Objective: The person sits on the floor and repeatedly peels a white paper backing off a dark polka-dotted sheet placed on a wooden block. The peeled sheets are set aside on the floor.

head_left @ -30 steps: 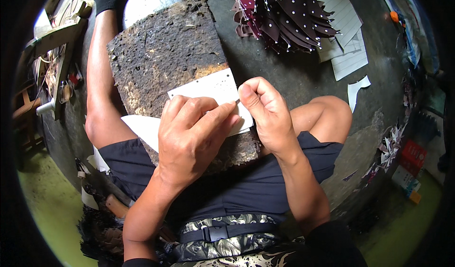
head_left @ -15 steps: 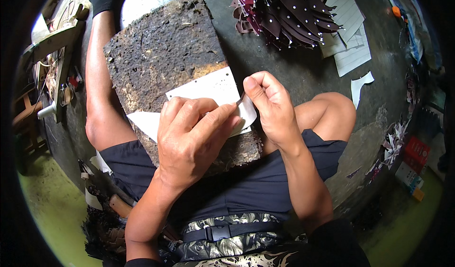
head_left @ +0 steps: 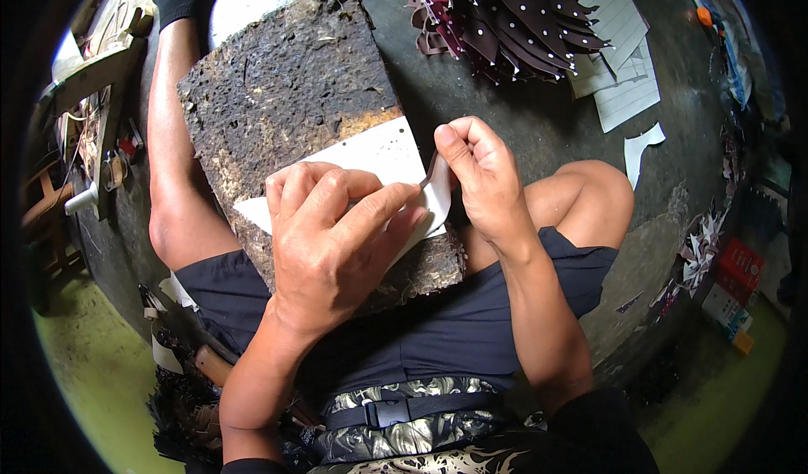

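Note:
A rough dark board (head_left: pixel 286 79) lies across my lap and left leg. On it rests a white sheet (head_left: pixel 379 150) with fine specks. My left hand (head_left: pixel 337 238) lies palm down on the sheet, fingers pressed together, pinning it to the board. My right hand (head_left: pixel 480 175) pinches the sheet's right edge between thumb and forefinger, where the edge curls upward and a thin dark strip shows at the fingertips. What the strip is cannot be told. The two hands' fingertips nearly meet at that edge.
A heap of dark maroon dotted cut pieces (head_left: pixel 513 20) lies on the grey floor beyond the board, with lined white papers (head_left: pixel 623 53) and a white scrap (head_left: pixel 640 146) to the right. Wooden frame and tools (head_left: pixel 93 112) stand at left, a red box (head_left: pixel 741 264) at right.
My right hand has shifted slightly up and right, and the sheet's right edge is curled up more. My left hand stays pressed on the sheet.

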`<action>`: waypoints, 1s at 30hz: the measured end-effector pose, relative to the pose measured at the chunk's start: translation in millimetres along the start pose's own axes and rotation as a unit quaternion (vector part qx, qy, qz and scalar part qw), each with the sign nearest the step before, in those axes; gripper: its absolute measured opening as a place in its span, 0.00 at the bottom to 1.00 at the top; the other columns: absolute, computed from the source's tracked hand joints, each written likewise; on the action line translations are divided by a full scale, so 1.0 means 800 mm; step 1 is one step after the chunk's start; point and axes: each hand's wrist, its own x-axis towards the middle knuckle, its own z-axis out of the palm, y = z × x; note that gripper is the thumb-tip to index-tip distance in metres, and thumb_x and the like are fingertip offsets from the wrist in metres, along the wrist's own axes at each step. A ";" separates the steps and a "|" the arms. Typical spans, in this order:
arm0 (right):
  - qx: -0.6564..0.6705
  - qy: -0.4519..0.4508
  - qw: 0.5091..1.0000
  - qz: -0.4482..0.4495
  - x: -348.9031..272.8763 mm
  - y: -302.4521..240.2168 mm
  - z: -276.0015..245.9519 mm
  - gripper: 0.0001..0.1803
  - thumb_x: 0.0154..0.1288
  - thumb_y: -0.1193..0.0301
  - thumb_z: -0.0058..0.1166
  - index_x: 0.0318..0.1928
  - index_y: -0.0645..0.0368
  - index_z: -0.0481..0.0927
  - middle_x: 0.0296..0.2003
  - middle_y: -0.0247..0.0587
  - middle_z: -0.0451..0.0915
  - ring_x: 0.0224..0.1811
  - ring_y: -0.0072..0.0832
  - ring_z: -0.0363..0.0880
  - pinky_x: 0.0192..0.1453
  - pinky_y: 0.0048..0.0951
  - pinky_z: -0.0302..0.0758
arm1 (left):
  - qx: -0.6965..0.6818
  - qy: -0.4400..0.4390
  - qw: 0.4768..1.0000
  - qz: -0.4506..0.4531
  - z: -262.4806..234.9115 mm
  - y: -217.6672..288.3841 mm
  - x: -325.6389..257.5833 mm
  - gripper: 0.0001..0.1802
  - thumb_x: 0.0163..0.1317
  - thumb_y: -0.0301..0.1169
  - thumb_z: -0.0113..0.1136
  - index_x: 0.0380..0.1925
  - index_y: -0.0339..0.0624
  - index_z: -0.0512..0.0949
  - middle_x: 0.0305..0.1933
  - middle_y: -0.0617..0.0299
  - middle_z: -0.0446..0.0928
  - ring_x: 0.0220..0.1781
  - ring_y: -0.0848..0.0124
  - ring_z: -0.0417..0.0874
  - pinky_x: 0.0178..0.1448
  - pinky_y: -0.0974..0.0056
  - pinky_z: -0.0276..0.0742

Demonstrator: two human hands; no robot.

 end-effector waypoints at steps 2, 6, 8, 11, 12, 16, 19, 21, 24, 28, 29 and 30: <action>0.000 0.000 1.000 -0.002 0.002 0.000 -0.001 0.20 0.93 0.55 0.61 0.46 0.60 0.83 0.31 0.22 0.76 0.33 0.11 0.70 0.37 0.23 0.70 | -0.003 -0.002 1.000 0.004 -0.001 -0.002 0.001 0.17 0.58 0.34 0.88 0.48 0.57 0.94 0.40 0.72 0.83 0.46 0.65 0.82 0.56 0.53 0.71; -0.003 0.007 1.000 -0.005 0.005 0.002 -0.004 0.20 0.93 0.56 0.61 0.46 0.60 0.83 0.31 0.23 0.76 0.34 0.12 0.69 0.37 0.25 0.70 | -0.008 -0.003 1.000 0.011 -0.002 -0.005 0.001 0.18 0.58 0.34 0.89 0.48 0.56 0.94 0.41 0.72 0.84 0.46 0.65 0.82 0.57 0.53 0.71; -0.018 0.013 1.000 -0.009 0.007 0.005 -0.005 0.19 0.93 0.57 0.61 0.45 0.61 0.83 0.31 0.23 0.75 0.34 0.13 0.69 0.37 0.25 0.70 | -0.009 -0.006 1.000 0.012 -0.002 -0.005 0.001 0.18 0.57 0.33 0.89 0.47 0.56 0.94 0.41 0.72 0.84 0.46 0.65 0.83 0.57 0.53 0.71; -0.038 0.023 0.999 -0.011 0.011 0.009 -0.006 0.19 0.93 0.58 0.62 0.45 0.61 0.82 0.31 0.24 0.75 0.33 0.14 0.69 0.37 0.26 0.71 | -0.013 -0.010 1.000 0.012 -0.002 -0.006 0.002 0.17 0.57 0.33 0.88 0.47 0.56 0.94 0.41 0.72 0.84 0.46 0.65 0.83 0.57 0.53 0.71; -0.040 0.025 0.999 -0.010 0.013 0.009 -0.006 0.19 0.93 0.58 0.62 0.45 0.61 0.82 0.30 0.24 0.75 0.33 0.14 0.68 0.37 0.27 0.71 | -0.015 -0.011 1.000 0.012 -0.003 -0.007 0.002 0.17 0.57 0.33 0.88 0.47 0.56 0.94 0.41 0.72 0.84 0.46 0.65 0.83 0.57 0.53 0.71; -0.073 0.020 0.997 -0.022 0.018 0.010 -0.012 0.16 0.94 0.59 0.60 0.48 0.58 0.83 0.30 0.22 0.78 0.31 0.10 0.73 0.35 0.21 0.71 | -0.023 -0.018 1.000 0.007 -0.005 -0.007 0.002 0.16 0.57 0.33 0.88 0.46 0.56 0.94 0.41 0.72 0.84 0.46 0.65 0.83 0.57 0.54 0.71; -0.096 0.035 0.994 -0.042 0.020 0.013 -0.013 0.16 0.93 0.59 0.60 0.47 0.57 0.83 0.30 0.22 0.78 0.31 0.10 0.72 0.34 0.21 0.70 | -0.023 -0.020 0.999 0.009 -0.006 -0.007 0.002 0.17 0.58 0.33 0.88 0.47 0.56 0.94 0.41 0.72 0.84 0.46 0.65 0.83 0.57 0.53 0.72; -0.123 0.042 0.991 -0.025 0.023 0.015 -0.014 0.16 0.93 0.57 0.61 0.49 0.56 0.83 0.32 0.25 0.80 0.32 0.12 0.75 0.35 0.21 0.73 | -0.024 -0.017 0.999 0.015 -0.004 -0.008 0.002 0.16 0.58 0.33 0.88 0.47 0.57 0.95 0.42 0.72 0.85 0.46 0.64 0.83 0.57 0.53 0.72; 0.075 0.097 0.990 0.068 0.017 0.007 -0.017 0.17 0.92 0.51 0.61 0.55 0.53 0.81 0.36 0.32 0.85 0.34 0.19 0.83 0.40 0.26 0.82 | -0.023 0.000 1.000 0.019 0.000 -0.007 0.000 0.16 0.59 0.34 0.88 0.47 0.57 0.95 0.42 0.71 0.85 0.47 0.64 0.83 0.56 0.52 0.72; 0.330 0.113 0.931 0.107 -0.024 -0.029 -0.012 0.25 0.92 0.47 0.57 0.75 0.45 0.71 0.50 0.46 0.89 0.51 0.37 0.93 0.59 0.43 0.92 | -0.019 0.023 0.999 0.016 0.005 -0.005 -0.002 0.16 0.59 0.35 0.88 0.48 0.57 0.95 0.43 0.71 0.84 0.47 0.63 0.83 0.56 0.52 0.72; 0.320 0.109 0.939 0.061 -0.037 -0.036 0.000 0.28 0.92 0.51 0.59 0.80 0.45 0.68 0.52 0.47 0.89 0.53 0.36 0.93 0.62 0.42 0.91 | -0.017 0.021 1.000 0.011 0.006 -0.003 -0.002 0.17 0.59 0.35 0.88 0.48 0.57 0.95 0.43 0.71 0.84 0.47 0.63 0.83 0.56 0.52 0.72; 0.299 0.090 0.949 0.034 -0.049 -0.042 0.011 0.32 0.91 0.58 0.61 0.84 0.45 0.62 0.53 0.48 0.89 0.54 0.34 0.92 0.64 0.40 0.90 | -0.015 0.018 1.000 0.006 0.006 -0.001 -0.003 0.17 0.59 0.36 0.88 0.48 0.57 0.95 0.43 0.71 0.84 0.47 0.63 0.83 0.56 0.52 0.72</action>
